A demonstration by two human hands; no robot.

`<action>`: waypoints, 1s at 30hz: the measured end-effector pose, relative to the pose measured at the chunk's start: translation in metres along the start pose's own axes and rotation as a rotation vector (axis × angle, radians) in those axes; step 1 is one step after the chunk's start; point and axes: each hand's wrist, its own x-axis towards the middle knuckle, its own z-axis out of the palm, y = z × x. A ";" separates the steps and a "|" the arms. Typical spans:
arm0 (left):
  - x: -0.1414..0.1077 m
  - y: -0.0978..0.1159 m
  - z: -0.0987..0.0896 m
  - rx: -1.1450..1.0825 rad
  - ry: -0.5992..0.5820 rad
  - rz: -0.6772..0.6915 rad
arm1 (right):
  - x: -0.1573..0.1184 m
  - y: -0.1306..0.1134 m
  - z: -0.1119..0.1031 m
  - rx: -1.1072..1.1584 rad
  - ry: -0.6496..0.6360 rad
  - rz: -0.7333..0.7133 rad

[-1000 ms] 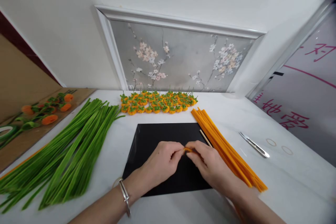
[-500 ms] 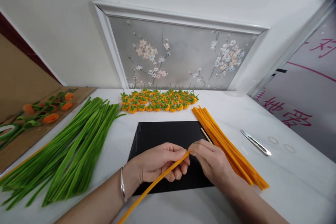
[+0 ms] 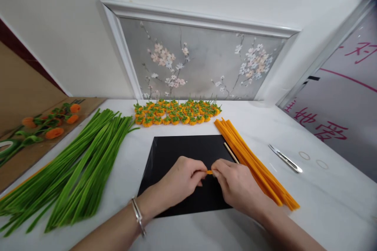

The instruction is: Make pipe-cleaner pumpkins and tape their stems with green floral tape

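Note:
A short bit of an orange pipe cleaner (image 3: 209, 172) shows between my two hands, above a black mat (image 3: 176, 149). My left hand (image 3: 183, 175) pinches it from one side with thumb and forefinger. From the other side, my right hand (image 3: 238, 182) pinches it too, its fingertips very near those of the left. The pipe cleaner's remaining length is hidden. Beside my right hand lies a bundle of orange pipe cleaners (image 3: 250, 157), with a thin pale stick (image 3: 231, 152) along the mat's right edge.
Green pipe cleaners (image 3: 85, 168) spread over the left side. Several small orange pumpkin shapes with green tops (image 3: 176, 114) stand in rows near the wall. A metal cutting tool (image 3: 285, 158) and two rings (image 3: 304, 155) lie right. Orange flowers (image 3: 54, 132) and green tape (image 3: 8, 148) rest on cardboard far left.
My left hand has turned over, palm now downward, and pinches the pipe cleaner close to my right fingers. The long orange tail toward me is out of sight.

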 end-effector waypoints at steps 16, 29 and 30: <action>-0.001 0.001 -0.007 0.180 -0.045 0.005 | 0.003 0.000 0.003 -0.050 0.063 -0.182; -0.005 0.006 -0.006 0.512 0.170 0.143 | 0.008 -0.006 -0.006 0.730 -0.094 0.290; -0.004 0.009 -0.010 0.359 0.113 0.073 | 0.007 -0.006 -0.005 0.631 -0.031 0.227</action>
